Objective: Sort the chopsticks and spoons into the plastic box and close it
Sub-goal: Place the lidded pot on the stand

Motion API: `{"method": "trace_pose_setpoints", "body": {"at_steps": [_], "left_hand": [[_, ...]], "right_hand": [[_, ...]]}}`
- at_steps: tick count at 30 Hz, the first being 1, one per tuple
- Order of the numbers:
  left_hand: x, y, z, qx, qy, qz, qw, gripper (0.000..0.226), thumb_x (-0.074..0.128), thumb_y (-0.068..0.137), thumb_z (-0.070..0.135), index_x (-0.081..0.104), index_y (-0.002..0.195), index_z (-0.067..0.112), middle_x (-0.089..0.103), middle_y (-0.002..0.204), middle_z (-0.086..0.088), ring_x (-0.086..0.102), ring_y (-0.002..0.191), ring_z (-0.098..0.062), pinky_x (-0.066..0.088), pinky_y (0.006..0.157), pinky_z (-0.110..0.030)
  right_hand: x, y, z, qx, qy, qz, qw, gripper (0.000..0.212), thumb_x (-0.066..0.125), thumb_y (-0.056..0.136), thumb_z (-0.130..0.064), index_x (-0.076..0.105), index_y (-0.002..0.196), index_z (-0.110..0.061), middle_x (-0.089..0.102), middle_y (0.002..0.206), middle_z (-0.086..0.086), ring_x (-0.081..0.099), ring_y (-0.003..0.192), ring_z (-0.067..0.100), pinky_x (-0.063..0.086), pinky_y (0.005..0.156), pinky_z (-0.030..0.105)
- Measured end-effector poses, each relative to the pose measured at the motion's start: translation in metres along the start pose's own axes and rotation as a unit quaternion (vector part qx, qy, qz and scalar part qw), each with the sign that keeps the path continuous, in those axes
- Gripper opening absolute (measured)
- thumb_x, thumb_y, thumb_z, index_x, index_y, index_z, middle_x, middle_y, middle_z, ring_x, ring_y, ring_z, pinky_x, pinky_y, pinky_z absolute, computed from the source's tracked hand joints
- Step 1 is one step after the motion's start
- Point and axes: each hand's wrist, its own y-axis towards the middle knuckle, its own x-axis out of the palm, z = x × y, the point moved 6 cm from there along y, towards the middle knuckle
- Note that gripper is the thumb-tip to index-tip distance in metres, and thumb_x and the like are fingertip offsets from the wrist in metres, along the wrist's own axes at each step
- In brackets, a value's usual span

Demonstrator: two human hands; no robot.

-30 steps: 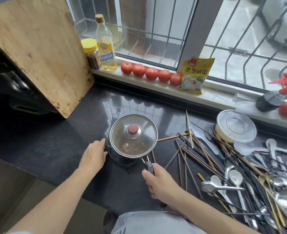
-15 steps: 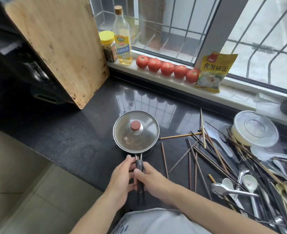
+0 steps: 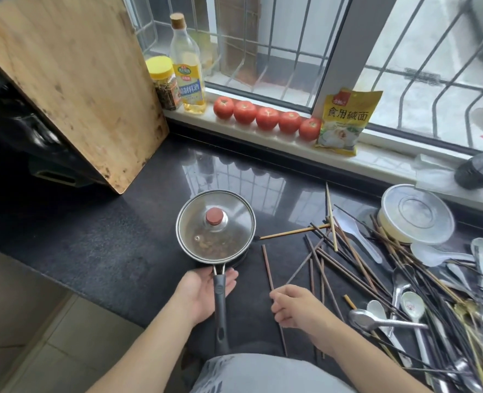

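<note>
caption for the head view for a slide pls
Left hand under the lidded saucepan's handle on the dark counter; right hand hovers beside scattered chopsticks and spoons.

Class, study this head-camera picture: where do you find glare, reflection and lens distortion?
Head view: the window grille reflects brightly on the glossy black countertop; the pot lid shows glare; the cutting board and window frame bow from wide-angle distortion; daylight is soft, shadows faint.
</note>
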Motion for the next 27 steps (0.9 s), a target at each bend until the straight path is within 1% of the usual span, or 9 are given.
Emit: {"method": "trace_pose_setpoints", "body": {"at_steps": [3,7,9,10,13,18,22,25,27], "left_hand": [[-0.006,0.009,0.018,0.011,-0.053,-0.008,0.999,0.045,0.041,0.107,0.02,0.049,0.135,-0.014,0.064,0.125,-0.032,0.059,0.125,-0.042,0.038,0.115,-0.053],[-0.009,0.014,0.05,0.013,-0.099,-0.059,0.993,0.074,0.042,0.101,0.06,0.051,0.132,-0.006,0.055,0.137,-0.034,0.053,0.132,-0.044,0.037,0.113,-0.057],[-0.013,0.011,0.063,0.016,-0.083,-0.077,0.993,0.081,0.047,0.097,0.066,0.048,0.136,-0.005,0.054,0.14,-0.032,0.055,0.13,-0.044,0.039,0.112,-0.06],[-0.016,0.008,0.069,0.02,-0.067,-0.09,0.994,0.081,0.05,0.095,0.066,0.046,0.14,-0.001,0.055,0.141,-0.03,0.057,0.129,-0.044,0.04,0.112,-0.06],[-0.021,0.004,0.091,0.026,0.024,-0.125,0.991,0.071,0.054,0.095,0.062,0.045,0.148,0.016,0.06,0.143,-0.017,0.057,0.131,-0.039,0.038,0.115,-0.058],[-0.011,0.012,0.153,0.054,0.155,-0.124,0.979,0.045,0.058,0.097,0.039,0.06,0.138,0.021,0.064,0.14,-0.007,0.054,0.135,-0.031,0.035,0.119,-0.051],[-0.009,0.029,0.211,0.094,0.178,-0.138,0.97,0.055,0.064,0.097,0.03,0.049,0.147,0.012,0.061,0.141,-0.01,0.058,0.127,-0.025,0.044,0.113,-0.046],[0.004,0.038,0.252,0.121,0.231,-0.142,0.955,0.047,0.065,0.095,0.02,0.053,0.141,0.017,0.07,0.127,-0.004,0.069,0.107,-0.017,0.053,0.092,-0.036],[0.011,0.047,0.279,0.133,0.289,-0.129,0.939,0.048,0.068,0.091,0.018,0.055,0.137,0.023,0.072,0.126,0.0,0.07,0.111,-0.014,0.05,0.099,-0.037]], "right_hand": [[0.005,0.009,-0.02,0.002,0.01,-0.022,1.0,0.022,0.048,0.104,-0.015,0.062,0.121,-0.01,0.07,0.094,0.006,0.064,0.074,0.017,0.056,0.075,0.03],[0.02,0.042,-0.078,-0.015,0.164,-0.034,0.986,0.05,0.051,0.105,-0.015,0.035,0.153,-0.018,0.052,0.144,0.008,0.066,0.108,0.025,0.056,0.096,0.04],[0.032,0.065,-0.108,-0.001,0.281,-0.056,0.958,0.053,0.051,0.105,-0.015,0.031,0.154,-0.019,0.045,0.148,0.009,0.059,0.121,0.032,0.05,0.103,0.048],[0.041,0.075,-0.12,0.007,0.316,-0.072,0.946,0.042,0.05,0.105,-0.014,0.04,0.146,-0.016,0.048,0.143,0.011,0.058,0.121,0.033,0.048,0.105,0.049],[0.066,0.1,-0.137,0.028,0.303,-0.079,0.949,0.03,0.044,0.101,-0.005,0.063,0.124,-0.003,0.062,0.128,0.014,0.062,0.111,0.029,0.048,0.105,0.042],[0.084,0.133,-0.164,0.006,0.359,-0.032,0.933,0.061,0.039,0.098,0.008,0.029,0.154,-0.013,0.059,0.133,0.019,0.062,0.117,0.037,0.045,0.11,0.05],[0.098,0.163,-0.199,-0.004,0.387,-0.039,0.921,0.059,0.036,0.097,0.01,0.031,0.151,-0.011,0.055,0.137,0.021,0.06,0.119,0.04,0.041,0.113,0.051],[0.109,0.199,-0.224,0.0,0.412,-0.032,0.91,0.047,0.039,0.095,0.009,0.042,0.141,-0.004,0.054,0.139,0.025,0.059,0.12,0.039,0.052,0.1,0.043],[0.117,0.221,-0.242,0.002,0.428,-0.028,0.904,0.039,0.04,0.094,0.007,0.049,0.132,0.006,0.053,0.14,0.027,0.06,0.118,0.036,0.055,0.09,0.037]]}}
